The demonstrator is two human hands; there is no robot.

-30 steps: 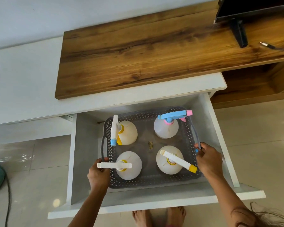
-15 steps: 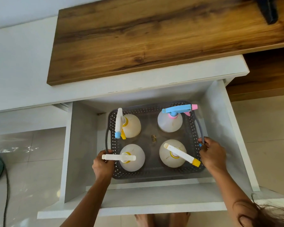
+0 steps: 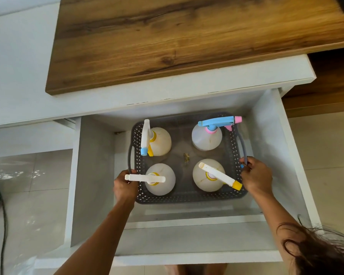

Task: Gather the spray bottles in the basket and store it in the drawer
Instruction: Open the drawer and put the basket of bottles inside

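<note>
While a person looks straight down from above, a grey perforated plastic basket (image 3: 187,197) sits inside an open white drawer (image 3: 274,155), and everything else is placed here relative to that basket. Four round, pale spray bottles stand upright in it, one in each corner. In the far left corner is a bottle with a white trigger head and a blue nozzle tip (image 3: 159,141). In the far right corner is a bottle with a blue trigger head and a pink tip (image 3: 207,137). In the near left corner is a bottle with a plain white head (image 3: 160,179) whose nozzle reaches out past the basket's left rim. In the near right corner is a bottle with a white head and a yellow tip (image 3: 209,177). A small scrap of something brownish (image 3: 186,157), too small to identify, lies on the basket floor between the four bottles.

Both hands hold the basket. The left hand (image 3: 125,188) is closed around the handle on its left side; the right hand (image 3: 255,176) is closed around the handle on its right side. Beyond the basket, above the drawer, a wood-grain countertop (image 3: 187,36) rests on the white cabinet. Pale floor tiles (image 3: 32,195) lie far left of the basket.
</note>
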